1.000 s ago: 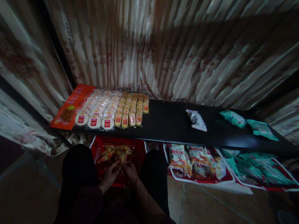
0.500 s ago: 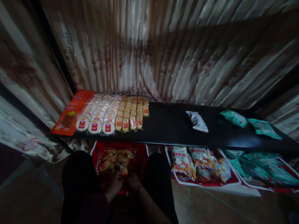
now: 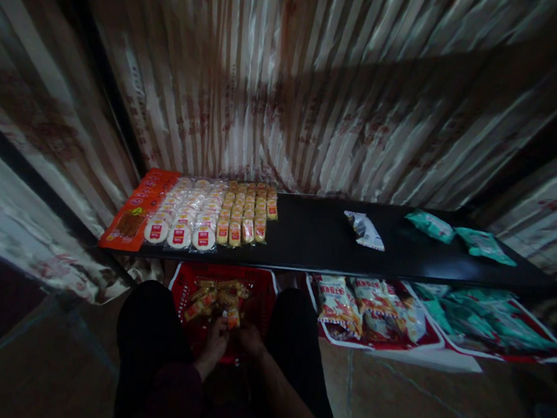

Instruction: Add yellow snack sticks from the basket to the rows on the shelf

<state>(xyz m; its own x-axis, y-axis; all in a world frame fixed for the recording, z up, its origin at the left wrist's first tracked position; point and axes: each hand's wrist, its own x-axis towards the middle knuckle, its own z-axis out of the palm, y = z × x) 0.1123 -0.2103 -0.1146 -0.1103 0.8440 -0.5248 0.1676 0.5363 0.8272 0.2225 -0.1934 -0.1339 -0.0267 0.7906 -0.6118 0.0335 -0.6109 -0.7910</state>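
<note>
Between my knees, a red plastic basket (image 3: 179, 285) holds several golden snack rolls (image 3: 208, 298) in clear wrappers. My left hand (image 3: 216, 339) reaches over the basket, its fingers closed on one wrapped snack roll (image 3: 232, 318) with an orange label. Close beside it, my right hand (image 3: 249, 340) is low in the basket, near the same roll. Shadow hides its fingertips, so its grip does not show. On the black shelf (image 3: 306, 232) ahead, matching golden rolls (image 3: 250, 216) stand in tight rows beside round white rice crackers (image 3: 180, 231) in clear wrappers.
An orange flat packet (image 3: 129, 219) lies at the shelf's left end. Farther right are a white packet (image 3: 366, 231) and two green packets (image 3: 483, 246). Below the shelf, one basket holds white-and-red bags (image 3: 338, 300), another green bags (image 3: 492, 320). A patterned curtain (image 3: 280, 102) hangs behind.
The orange-labelled roll at my left fingertips is turned up and shows more clearly. Both hands stay nearly in place over the basket. The view has shifted slightly.
</note>
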